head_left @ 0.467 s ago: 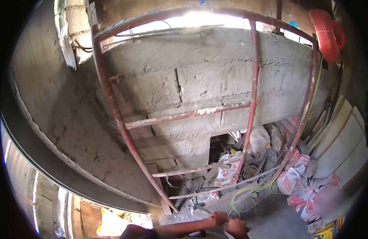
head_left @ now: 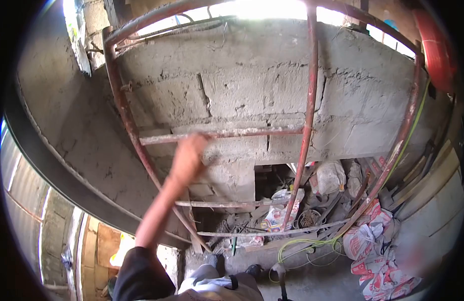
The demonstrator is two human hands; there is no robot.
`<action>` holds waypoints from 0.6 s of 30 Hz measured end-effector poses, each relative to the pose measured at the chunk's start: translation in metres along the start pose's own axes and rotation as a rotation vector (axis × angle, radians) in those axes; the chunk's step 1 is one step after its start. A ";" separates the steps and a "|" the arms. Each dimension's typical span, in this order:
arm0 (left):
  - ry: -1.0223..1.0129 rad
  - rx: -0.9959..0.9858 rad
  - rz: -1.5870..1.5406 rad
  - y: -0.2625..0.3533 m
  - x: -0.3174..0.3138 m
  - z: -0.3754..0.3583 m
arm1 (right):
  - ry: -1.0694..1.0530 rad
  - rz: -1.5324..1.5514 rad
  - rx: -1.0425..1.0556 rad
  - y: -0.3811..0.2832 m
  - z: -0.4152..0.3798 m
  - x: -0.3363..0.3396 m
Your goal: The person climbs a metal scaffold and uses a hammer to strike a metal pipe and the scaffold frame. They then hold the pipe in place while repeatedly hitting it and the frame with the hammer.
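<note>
My left hand [head_left: 190, 153] is raised at the end of a bare forearm and black sleeve. Its fingers are smeared by motion and overlap the middle rung [head_left: 252, 132] of a red, rust-worn scaffold frame [head_left: 310, 100]; I cannot tell whether they grip it. The frame leans before a grey block wall [head_left: 242, 95]. No part of my right hand shows. Low in the view, just right of my shoes [head_left: 253, 271], a tool with a pale round head and dark shaft [head_left: 278, 273] points up from the bottom edge.
A yellow-green hose [head_left: 304, 242] lies looped by the frame's foot. Crumpled red-and-white sacks [head_left: 377, 251] are piled at right, near leaning boards [head_left: 427, 195]. Rubble and a round container of wire [head_left: 309, 218] sit behind the lower rungs. A red coil [head_left: 435, 52] hangs upper right.
My left hand has left the spot low down beside my right hand and risen to the middle rung. My right hand has dropped out of view. The camera view has shifted.
</note>
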State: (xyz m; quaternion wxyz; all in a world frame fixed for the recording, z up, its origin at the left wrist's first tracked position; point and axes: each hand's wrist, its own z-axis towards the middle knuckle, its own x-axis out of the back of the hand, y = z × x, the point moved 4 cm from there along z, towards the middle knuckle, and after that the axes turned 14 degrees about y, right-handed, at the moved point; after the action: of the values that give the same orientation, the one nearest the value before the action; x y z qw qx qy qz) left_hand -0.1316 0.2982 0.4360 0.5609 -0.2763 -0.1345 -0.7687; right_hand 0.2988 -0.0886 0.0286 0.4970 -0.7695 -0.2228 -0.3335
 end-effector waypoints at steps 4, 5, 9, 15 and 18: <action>0.112 0.020 0.181 -0.083 0.002 0.044 | 0.120 0.140 -0.016 -0.043 0.029 0.033; -0.159 0.246 0.148 -0.101 -0.012 0.041 | 0.116 0.150 -0.003 -0.053 0.038 0.035; -0.539 0.510 0.276 -0.133 -0.056 0.007 | 0.309 0.392 0.306 -0.148 0.079 0.084; -0.373 0.493 0.161 -0.121 -0.046 0.008 | 0.251 0.894 0.583 -0.298 0.128 0.165; -0.337 0.476 0.203 -0.123 -0.047 0.005 | 0.243 0.868 0.727 -0.344 0.170 0.185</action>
State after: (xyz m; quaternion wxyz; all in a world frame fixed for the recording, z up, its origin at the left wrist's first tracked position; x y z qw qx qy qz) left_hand -0.2352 0.3789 0.4255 0.6535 -0.2731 -0.3736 -0.5990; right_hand 0.2418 0.2083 0.3285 0.8427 -0.5265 0.0716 -0.0869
